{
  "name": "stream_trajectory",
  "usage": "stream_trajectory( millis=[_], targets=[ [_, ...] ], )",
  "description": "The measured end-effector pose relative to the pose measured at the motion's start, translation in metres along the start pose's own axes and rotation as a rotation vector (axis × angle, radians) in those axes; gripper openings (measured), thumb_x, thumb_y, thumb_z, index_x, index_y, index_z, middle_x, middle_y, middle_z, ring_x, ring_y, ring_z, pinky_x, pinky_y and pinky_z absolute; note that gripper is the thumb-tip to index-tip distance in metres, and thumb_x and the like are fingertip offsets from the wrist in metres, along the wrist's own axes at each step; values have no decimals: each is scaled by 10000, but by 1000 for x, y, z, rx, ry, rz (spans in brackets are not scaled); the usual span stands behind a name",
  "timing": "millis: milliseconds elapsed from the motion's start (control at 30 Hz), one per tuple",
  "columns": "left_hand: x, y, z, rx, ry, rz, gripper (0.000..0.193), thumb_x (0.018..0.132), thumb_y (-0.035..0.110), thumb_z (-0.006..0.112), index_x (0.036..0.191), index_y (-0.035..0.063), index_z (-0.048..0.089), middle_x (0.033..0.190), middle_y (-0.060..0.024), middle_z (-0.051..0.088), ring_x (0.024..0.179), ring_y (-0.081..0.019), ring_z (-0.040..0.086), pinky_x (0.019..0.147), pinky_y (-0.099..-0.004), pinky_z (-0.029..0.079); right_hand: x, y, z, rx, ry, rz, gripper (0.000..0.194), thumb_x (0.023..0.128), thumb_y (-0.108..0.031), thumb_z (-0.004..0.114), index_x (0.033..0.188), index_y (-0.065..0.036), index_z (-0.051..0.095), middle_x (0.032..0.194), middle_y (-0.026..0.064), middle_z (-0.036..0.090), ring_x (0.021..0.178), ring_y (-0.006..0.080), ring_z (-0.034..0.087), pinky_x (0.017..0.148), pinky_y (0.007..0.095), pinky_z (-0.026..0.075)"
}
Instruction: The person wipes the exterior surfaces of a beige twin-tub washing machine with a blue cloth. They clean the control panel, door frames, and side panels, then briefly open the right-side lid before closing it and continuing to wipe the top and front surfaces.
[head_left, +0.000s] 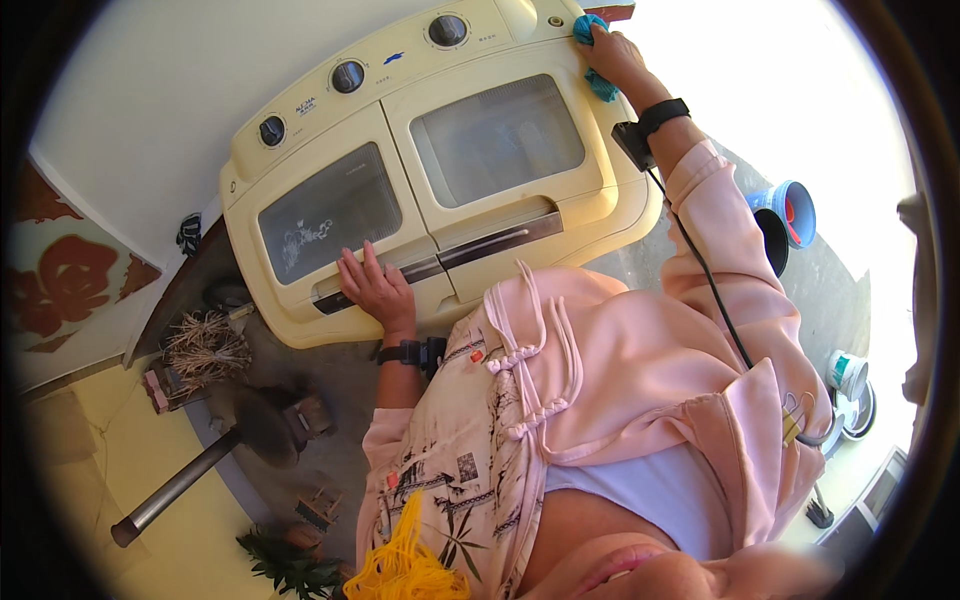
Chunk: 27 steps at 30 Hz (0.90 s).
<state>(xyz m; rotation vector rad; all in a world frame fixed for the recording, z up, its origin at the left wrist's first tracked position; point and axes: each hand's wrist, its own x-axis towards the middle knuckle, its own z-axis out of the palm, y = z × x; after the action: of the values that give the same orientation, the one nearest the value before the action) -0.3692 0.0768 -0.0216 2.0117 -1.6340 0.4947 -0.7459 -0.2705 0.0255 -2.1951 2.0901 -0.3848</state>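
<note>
A cream twin-tub washing machine (420, 247) stands before me, its two lids with dark see-through windows down. My right hand (616, 58) grips a teal cloth (601, 85) against the far right corner of the top. Spread fingers of my left hand (379, 289) rest on the left lid (330, 214), beside its dark handle strip (335, 302). Nothing is held in that hand. The right lid (499, 139) lies between my hands. Three dark knobs (347, 76) line the control panel along the back.
On the floor to the right are a blue bucket (801, 214), a dark bucket (771, 240) and a white tub (847, 373). A bundle of dry stalks (208, 346), a metal post (180, 484) and a green plant (289, 559) are at left. A black cable (705, 259) runs along my right sleeve.
</note>
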Motion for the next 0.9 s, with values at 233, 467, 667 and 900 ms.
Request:
stream_trajectory(
  millis=[233, 467, 667, 900],
  targets=[
    [-1, -1, 2, -37, -9, -6, 447, 856, 162, 500, 1290, 59, 526, 1386, -244, 420, 1276, -435, 358, 1051, -520, 267, -81, 24, 0, -15, 0, 54, 470, 931, -483, 505, 1211, -106, 526, 965, 183, 655, 848, 321, 672, 746, 413, 540],
    [-2, -3, 1, -15, -42, 8, 451, 871, 164, 487, 1312, 70, 505, 1394, -241, 411, 1284, -427, 350, 1055, -516, 261, -200, 36, -10, -47, -59, 234, 515, 908, -488, 518, 1302, -159, 471, 991, 204, 605, 812, 358, 667, 665, 441, 540],
    [-1, -7, 3, 27, -52, 44, 449, 878, 156, 480, 1322, 93, 498, 1390, -226, 421, 1277, -416, 364, 1045, -512, 273, -266, 33, -5, -7, -93, 370, 576, 900, -439, 543, 1391, -180, 389, 994, 241, 578, 763, 370, 664, 623, 448, 539],
    [-2, -7, 3, -6, -50, 50, 444, 885, 179, 469, 1314, 69, 496, 1382, -247, 417, 1276, -436, 352, 1047, -523, 262, -305, 12, 3, -158, 105, 66, 526, 847, -232, 595, 1350, -177, 450, 1238, 288, 482, 806, 337, 652, 608, 403, 553]
  ],
)
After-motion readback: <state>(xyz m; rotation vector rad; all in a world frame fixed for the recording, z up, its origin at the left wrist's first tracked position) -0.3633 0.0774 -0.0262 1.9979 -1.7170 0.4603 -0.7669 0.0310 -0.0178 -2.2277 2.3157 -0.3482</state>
